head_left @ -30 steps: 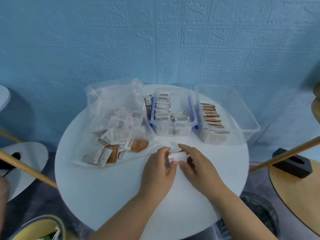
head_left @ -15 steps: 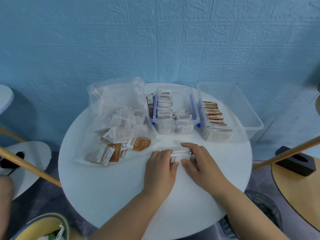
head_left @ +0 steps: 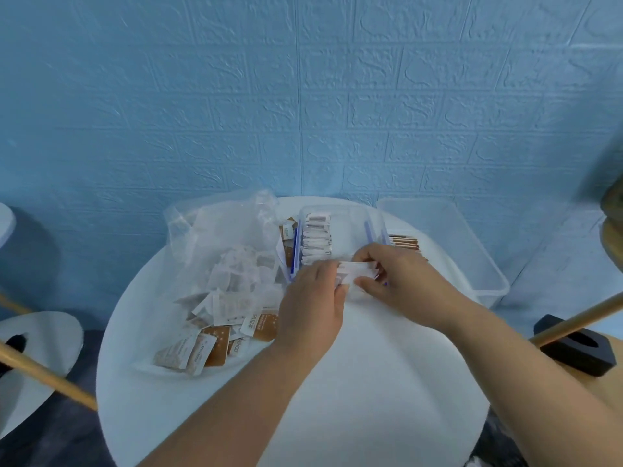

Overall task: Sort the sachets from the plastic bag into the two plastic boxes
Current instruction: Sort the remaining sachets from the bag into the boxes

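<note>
Centre of frame: my left hand (head_left: 313,298) and my right hand (head_left: 401,281) hold 1 small stack of white sachets (head_left: 357,269) between them, in front of the near end of the left box (head_left: 350,224); whether the stack is over the box or over the table I cannot tell. My left fingers curl onto the stack's left end. My right thumb sits under the stack and my right fingers curl over its top edge, so both hands pinch the same stack. The left box, clear with blue clips, stands at the far side of the round white table (head_left: 371,382) and holds a row of white sachets (head_left: 317,241) on edge. Just right of it stands the right box (head_left: 455,237), clear, with a row of brown sachets (head_left: 403,241) at its left side, partly hidden by my right hand. Left of centre lies the plastic bag (head_left: 219,227), clear and crumpled, with loose sachets (head_left: 215,345), white and brown, inside. A blue brick-patterned wall (head_left: 303,96) fills the upper frame.
</note>
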